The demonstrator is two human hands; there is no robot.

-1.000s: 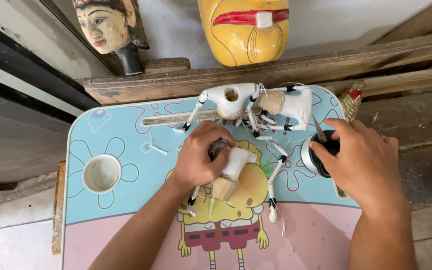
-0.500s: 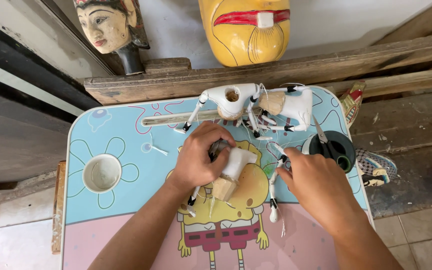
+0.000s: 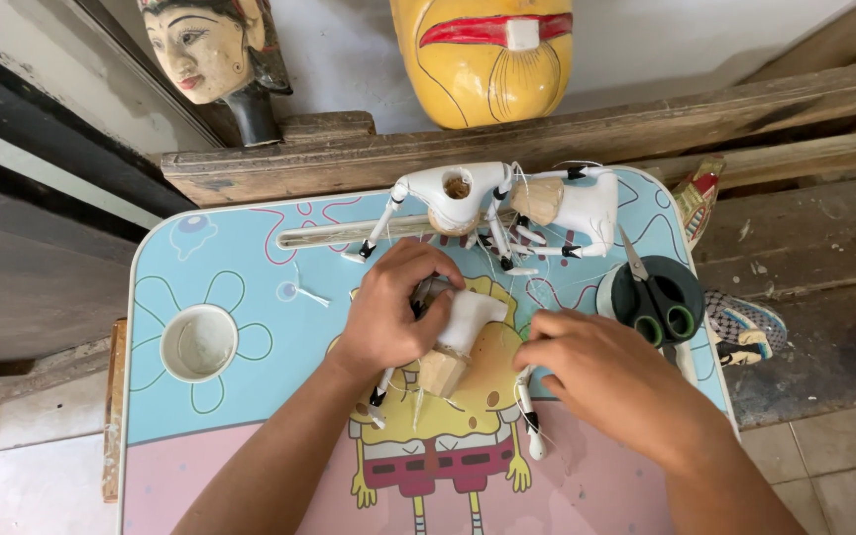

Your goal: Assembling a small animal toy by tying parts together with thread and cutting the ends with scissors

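hands point(image 3: 393, 312) point(image 3: 606, 372) hold a white wooden puppet body point(image 3: 458, 332) on the cartoon table point(image 3: 250, 436).

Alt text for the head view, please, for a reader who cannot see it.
A person's left hand grips a white wooden puppet body on a small cartoon-printed table, while the right hand rests beside it near a loose puppet limb. Two more white puppet bodies, scissors and a white cup lie around.
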